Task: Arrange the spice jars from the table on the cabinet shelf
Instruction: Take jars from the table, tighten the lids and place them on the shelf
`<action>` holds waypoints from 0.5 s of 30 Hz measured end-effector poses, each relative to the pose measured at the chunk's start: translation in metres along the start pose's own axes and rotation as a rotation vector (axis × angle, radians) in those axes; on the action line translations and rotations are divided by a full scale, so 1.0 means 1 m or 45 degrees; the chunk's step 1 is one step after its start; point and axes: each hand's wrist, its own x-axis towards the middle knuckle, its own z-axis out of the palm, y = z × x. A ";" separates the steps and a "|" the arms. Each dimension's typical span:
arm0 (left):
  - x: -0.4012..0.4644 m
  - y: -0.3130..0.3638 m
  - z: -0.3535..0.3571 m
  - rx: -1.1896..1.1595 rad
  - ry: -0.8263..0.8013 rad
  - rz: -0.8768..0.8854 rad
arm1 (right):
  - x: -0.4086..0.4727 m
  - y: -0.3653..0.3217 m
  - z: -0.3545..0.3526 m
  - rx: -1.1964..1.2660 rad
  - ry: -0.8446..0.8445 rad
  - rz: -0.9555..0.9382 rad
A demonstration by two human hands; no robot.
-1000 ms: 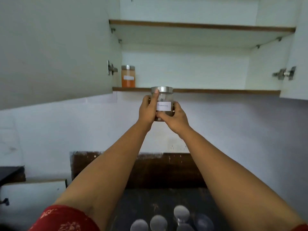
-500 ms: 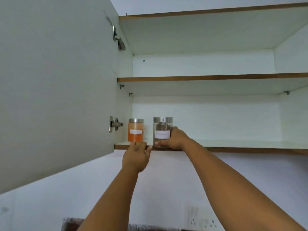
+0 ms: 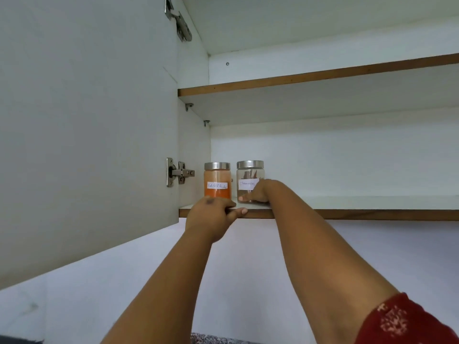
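Note:
Two glass spice jars with steel lids stand side by side at the left end of the lower cabinet shelf (image 3: 372, 214). The left jar (image 3: 217, 180) holds orange powder and carries a red chilli label. The right jar (image 3: 249, 178) holds brown cinnamon sticks. My right hand (image 3: 257, 192) is curled round the cinnamon jar's right side, thumb at its base. My left hand (image 3: 211, 217) grips the shelf's brown front edge just below the orange jar, fingers hooked on top and thumb along the edge.
The open cabinet door (image 3: 87, 132) hangs at the left with two metal hinges (image 3: 177, 173). An upper shelf (image 3: 323, 78) runs above. The lower shelf stretches bare to the right of the jars. White wall lies below the cabinet.
The cinnamon jar went from held in both hands below the shelf to standing on it beside the orange jar. My left hand left the jar and took the shelf edge.

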 end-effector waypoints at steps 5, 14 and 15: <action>0.002 -0.009 0.009 -0.212 0.072 -0.010 | 0.013 0.003 0.008 0.032 0.043 -0.034; 0.004 -0.016 0.022 -0.100 0.109 0.045 | 0.016 0.004 0.012 -0.042 -0.004 -0.078; 0.004 -0.015 0.022 -0.103 0.108 0.049 | 0.015 0.004 0.013 -0.048 -0.001 -0.075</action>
